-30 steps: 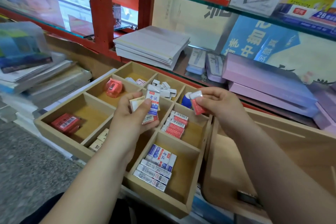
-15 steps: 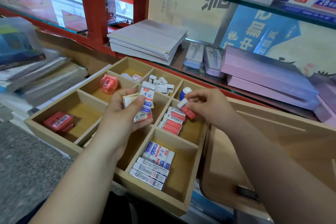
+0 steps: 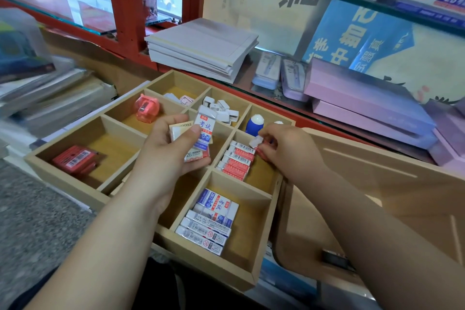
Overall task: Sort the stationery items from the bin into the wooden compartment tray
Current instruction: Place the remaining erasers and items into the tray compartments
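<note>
Observer: Red eraser is pinched in the right grip, thumb and fingertips curled round it. It is low inside the middle right compartment of the wooden tray. Its white end points left, at the row of red erasers already lying there.

Checker: Axis and slot?

Observer: Its long axis runs roughly with the row's, across the compartment. It sits at the row's far end, just beside the last piece. Fingers cover the joint, so I cannot tell if they touch. Judgement: set it flat against that last piece, then let go.

Checker: Other hand?

Observer: Left grip is curled round a bundle of erasers, thumb across the blue-and-white one on top, over the centre compartment. The right is nearer the row. Matching blue-and-white erasers lie in the nearest compartment.

Checker: Change?

Observer: One second ago the red eraser was high over the tray's back compartments. Half a second ago it was just above the row. Now it is down inside. The left bundle is unchanged.
</note>
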`<move>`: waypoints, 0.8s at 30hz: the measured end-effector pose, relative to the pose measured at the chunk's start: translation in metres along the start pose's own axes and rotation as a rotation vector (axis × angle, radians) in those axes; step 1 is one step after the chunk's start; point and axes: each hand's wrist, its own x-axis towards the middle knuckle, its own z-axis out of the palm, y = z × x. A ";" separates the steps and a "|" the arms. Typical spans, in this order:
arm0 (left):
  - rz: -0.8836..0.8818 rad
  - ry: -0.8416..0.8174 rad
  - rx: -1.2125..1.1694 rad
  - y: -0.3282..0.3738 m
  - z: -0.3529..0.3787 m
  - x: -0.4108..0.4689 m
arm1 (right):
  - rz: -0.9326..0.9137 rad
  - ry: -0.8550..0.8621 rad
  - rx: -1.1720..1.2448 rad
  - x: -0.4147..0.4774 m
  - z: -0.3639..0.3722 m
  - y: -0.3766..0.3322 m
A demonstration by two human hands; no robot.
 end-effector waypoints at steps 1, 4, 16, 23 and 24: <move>0.002 0.001 -0.002 0.000 0.000 0.000 | -0.014 0.008 -0.026 0.000 0.001 -0.001; 0.003 0.000 0.006 0.000 -0.001 -0.001 | -0.045 0.029 -0.060 0.002 0.004 -0.003; -0.012 0.033 -0.001 0.006 -0.006 0.000 | 0.085 -0.076 0.512 0.001 -0.009 -0.011; -0.029 0.034 -0.008 0.007 -0.004 -0.003 | 0.057 -0.333 0.676 0.003 0.004 -0.025; -0.035 0.032 -0.012 0.007 -0.004 -0.002 | 0.071 -0.314 0.686 0.002 0.006 -0.026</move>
